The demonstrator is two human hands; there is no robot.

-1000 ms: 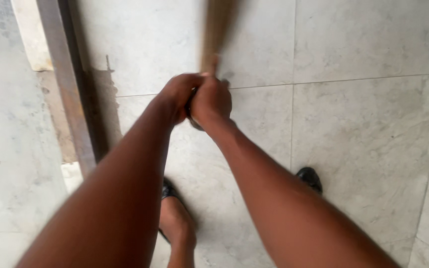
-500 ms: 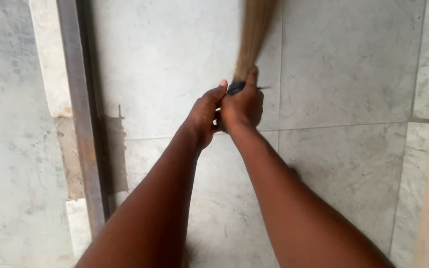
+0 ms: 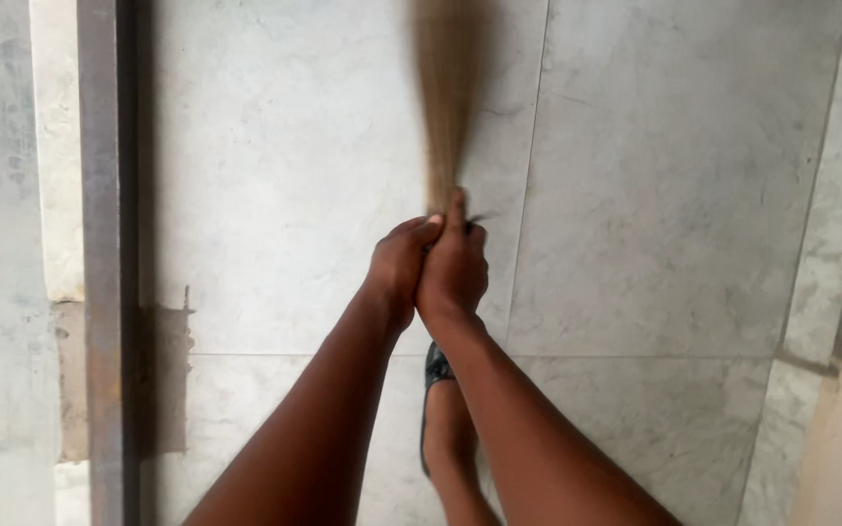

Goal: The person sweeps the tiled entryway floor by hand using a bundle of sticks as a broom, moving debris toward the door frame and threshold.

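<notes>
Two hands meet at the middle of the view, pressed side by side and closed around the bound end of a broom (image 3: 443, 117). The left hand (image 3: 400, 268) wraps the bundle from the left, and the right hand (image 3: 454, 268) grips it from the right with its thumb laid up along the bristles. The broom's tan bristles reach away from the hands toward the top edge, blurred, above the pale marble floor (image 3: 655, 195). Below the hands, a foot in a dark shoe (image 3: 437, 368) stands on the tiles between the two forearms. A dark metal rail (image 3: 101, 244) runs down the left side of the floor.
</notes>
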